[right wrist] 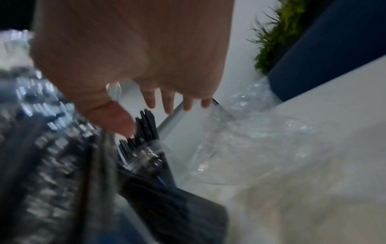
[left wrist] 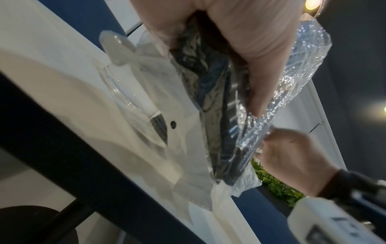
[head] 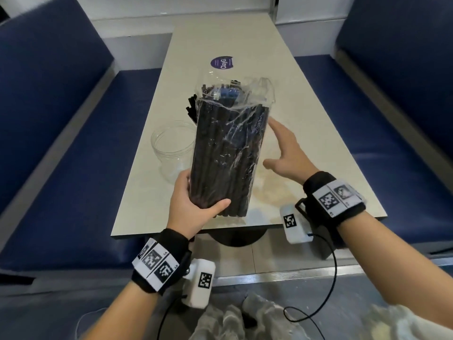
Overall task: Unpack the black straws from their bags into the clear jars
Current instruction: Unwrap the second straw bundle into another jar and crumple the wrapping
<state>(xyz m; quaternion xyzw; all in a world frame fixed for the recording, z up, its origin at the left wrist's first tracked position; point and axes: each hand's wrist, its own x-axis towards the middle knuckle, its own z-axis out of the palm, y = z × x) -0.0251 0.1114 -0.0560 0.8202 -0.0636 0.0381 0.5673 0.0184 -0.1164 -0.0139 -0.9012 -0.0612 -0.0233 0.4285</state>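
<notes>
The left hand [head: 193,204] grips the bottom of a clear bag of black straws [head: 228,153] above the bench [head: 318,133]; the right hand [head: 284,153], fingers spread and empty, hovers beside it.

A pale worktop [head: 282,133] sits between two blue padded benches [head: 61,133] — white wall [head: 171,8] behind, greenery [right wrist: 275,33] nearby.

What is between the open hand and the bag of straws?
Nothing: in the head view, only bare table shows between the right hand and the bag of straws.
</notes>
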